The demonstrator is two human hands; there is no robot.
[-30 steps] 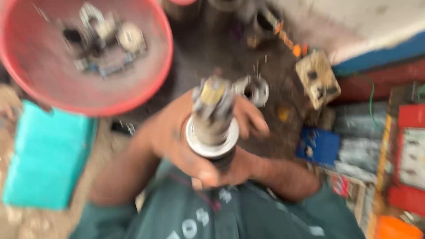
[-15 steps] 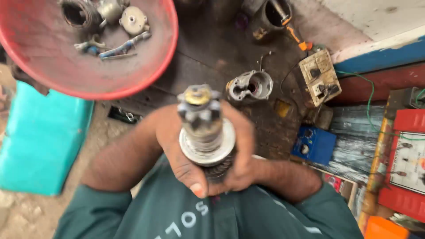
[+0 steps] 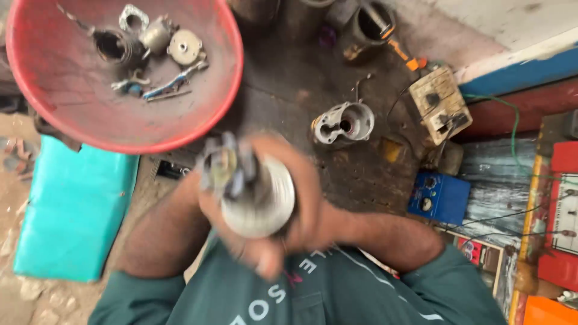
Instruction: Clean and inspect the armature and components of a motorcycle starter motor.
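I hold a grey metal shaft part (image 3: 256,195) with a toothed gear end and a round flange close in front of my chest, and it is motion-blurred. My left hand (image 3: 208,225) wraps it from the left and below. From the right, my right hand (image 3: 310,207) closes around its body. The gear end tilts up and to the left, toward the rim of a red basin (image 3: 36,114). A grey metal housing (image 3: 346,122) lies on the dark, dirty work surface (image 3: 289,78) just beyond my right hand.
The red basin holds several small metal parts (image 3: 150,48). A teal cushion (image 3: 72,210) lies at the left. At the right are a beige switch board (image 3: 439,105), a blue box with knobs (image 3: 439,195) and a red meter device (image 3: 563,210) with wires.
The shaft part stood upright; now it tilts left and blurs as both hands move it. My hands stay closed around it.
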